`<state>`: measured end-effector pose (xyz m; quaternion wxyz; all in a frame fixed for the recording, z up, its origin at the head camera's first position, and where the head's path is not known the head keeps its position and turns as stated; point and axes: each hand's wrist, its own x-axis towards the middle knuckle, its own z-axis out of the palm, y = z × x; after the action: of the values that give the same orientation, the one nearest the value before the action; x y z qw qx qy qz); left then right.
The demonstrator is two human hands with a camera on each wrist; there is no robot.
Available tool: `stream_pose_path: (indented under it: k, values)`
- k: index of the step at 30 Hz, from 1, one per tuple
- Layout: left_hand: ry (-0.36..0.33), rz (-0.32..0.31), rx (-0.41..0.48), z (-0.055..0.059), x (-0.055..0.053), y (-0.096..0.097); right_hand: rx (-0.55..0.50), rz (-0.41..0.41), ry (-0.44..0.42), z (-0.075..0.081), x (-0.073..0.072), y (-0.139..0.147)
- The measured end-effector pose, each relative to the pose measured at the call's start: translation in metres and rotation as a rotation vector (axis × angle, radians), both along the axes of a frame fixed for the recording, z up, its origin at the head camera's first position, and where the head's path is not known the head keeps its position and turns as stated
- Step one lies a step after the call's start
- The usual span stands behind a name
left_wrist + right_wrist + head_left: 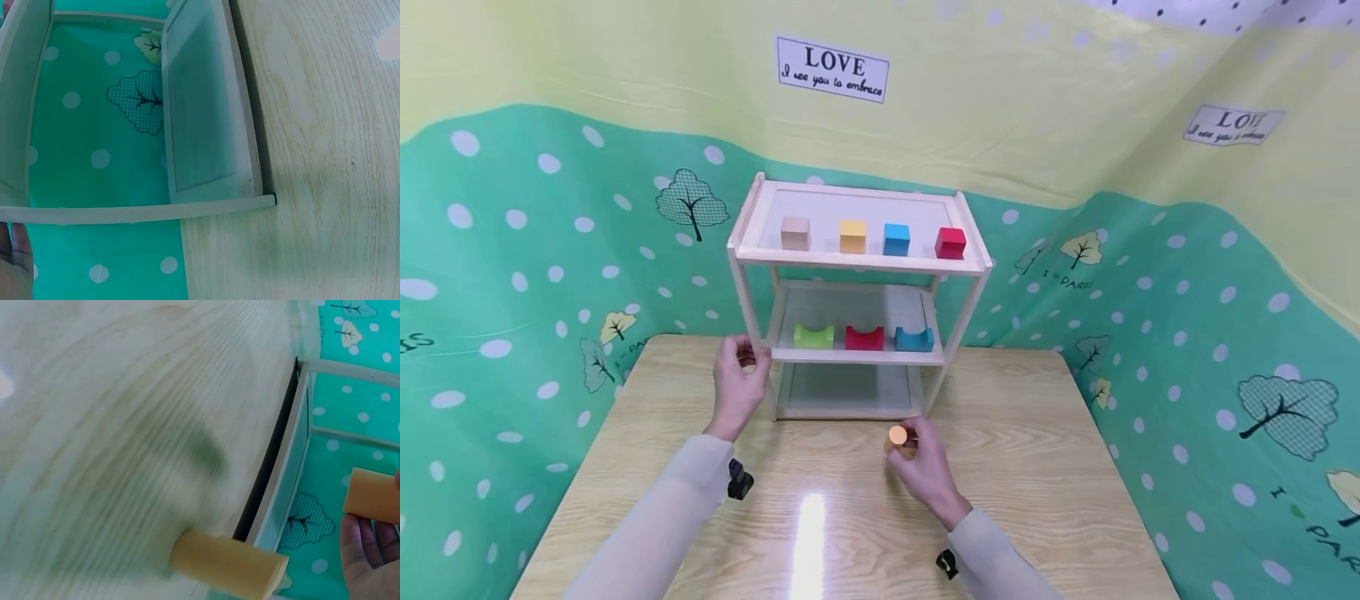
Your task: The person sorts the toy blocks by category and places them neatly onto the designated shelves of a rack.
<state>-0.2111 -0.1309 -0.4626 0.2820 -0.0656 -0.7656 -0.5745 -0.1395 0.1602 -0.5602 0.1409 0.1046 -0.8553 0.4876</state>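
My left hand (739,383) is at the left front post of a small white shelf rack (842,357), level with the middle shelf, its thumb and fingers gripping the post. In the right wrist view, an orange block (374,497) is held in the fingertips of my right hand (369,562), raised off the table. Lower down, a second orange block (219,559), a cylinder, stands upright on the table before the rack. From the head view, my right hand (928,467) is around a round orange top (897,435); the blocks overlap there.
On the top shelf sit beige (795,234), yellow (852,237), blue (896,240) and red (951,243) cubes. Green (814,337), red (864,339) and blue (914,340) notched blocks line the middle shelf. A wood-grain table (1037,467) meets patterned cloth walls (1210,333).
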Motion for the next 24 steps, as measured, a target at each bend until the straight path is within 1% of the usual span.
stream_pose_path:
  k: [2,7,13,16,21,24]
  values:
    - [-0.002,0.0,0.002,0.001,0.0,0.0,0.001,0.022,-0.001,0.002,-0.003,-0.005]
    - [-0.004,0.004,0.004,0.002,0.0,0.001,0.019,0.046,-0.012,0.006,-0.014,-0.018]
    - [-0.006,0.009,0.012,0.002,0.0,0.0,0.059,0.077,-0.026,0.006,-0.029,-0.036]
    - [-0.013,0.005,0.008,0.001,0.0,0.0,0.082,0.087,-0.043,0.007,-0.034,-0.044]
    - [-0.015,0.002,0.006,0.0,0.0,0.0,0.079,0.118,-0.073,0.007,-0.043,-0.057]
    - [-0.011,0.005,0.009,-0.001,-0.001,0.001,0.106,0.119,-0.089,0.007,-0.049,-0.065]
